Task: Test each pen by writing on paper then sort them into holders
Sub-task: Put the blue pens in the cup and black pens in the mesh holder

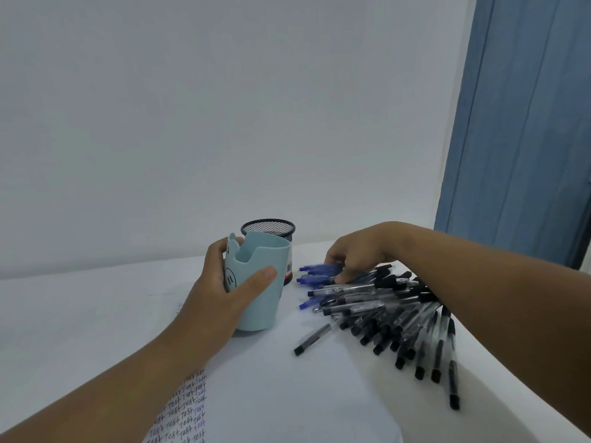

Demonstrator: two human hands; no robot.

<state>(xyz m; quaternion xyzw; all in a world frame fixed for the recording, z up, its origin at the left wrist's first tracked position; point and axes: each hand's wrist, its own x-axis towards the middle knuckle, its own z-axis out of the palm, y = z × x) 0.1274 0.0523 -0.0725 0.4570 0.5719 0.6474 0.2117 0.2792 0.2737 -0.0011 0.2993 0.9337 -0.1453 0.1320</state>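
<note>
Dim, bluish, soft light; wide-angle edges bend.

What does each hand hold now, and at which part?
The left hand grips the light blue holder around its side wall. The right hand pinches blue pens at the pile; where along them is blurred.

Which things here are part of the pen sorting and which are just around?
Part of the job: blue holder in left hand; mesh holder; pile of pens; blue pens under right hand; paper.
Just around: curtain; wall.
</note>
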